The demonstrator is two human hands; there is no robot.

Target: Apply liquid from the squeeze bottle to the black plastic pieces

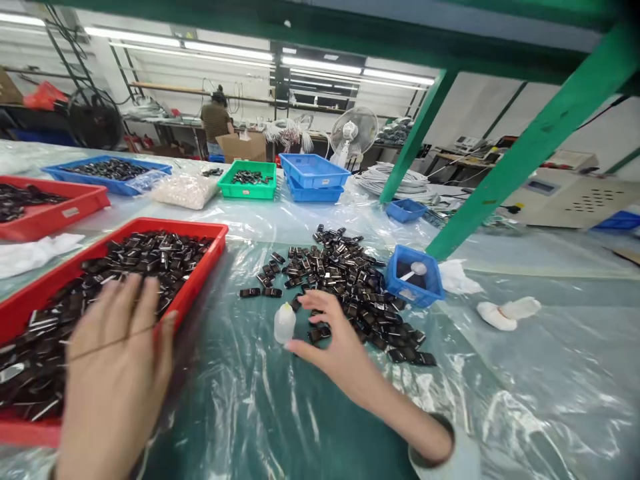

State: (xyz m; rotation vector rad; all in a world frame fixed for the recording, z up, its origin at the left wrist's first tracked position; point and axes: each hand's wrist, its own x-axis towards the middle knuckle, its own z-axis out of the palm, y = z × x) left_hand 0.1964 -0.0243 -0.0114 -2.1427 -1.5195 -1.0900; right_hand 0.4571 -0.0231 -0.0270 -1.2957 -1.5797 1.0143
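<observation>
My left hand is open, fingers stretched out, over the near right part of a red tray full of small black plastic parts. Close to a small translucent white bottle is my right hand, its thumb and fingers apart in a curve. The bottle stands upright on the plastic-covered table, and its tip looks yellowish. Whether the right thumb touches the bottle I cannot tell. Behind and beside that hand spreads a loose pile of the same black parts.
A small blue bin holding a white spoon stands right of the pile, near a green post. Further back are a green tray, stacked blue trays and a bag of pale pieces. A person sits far off.
</observation>
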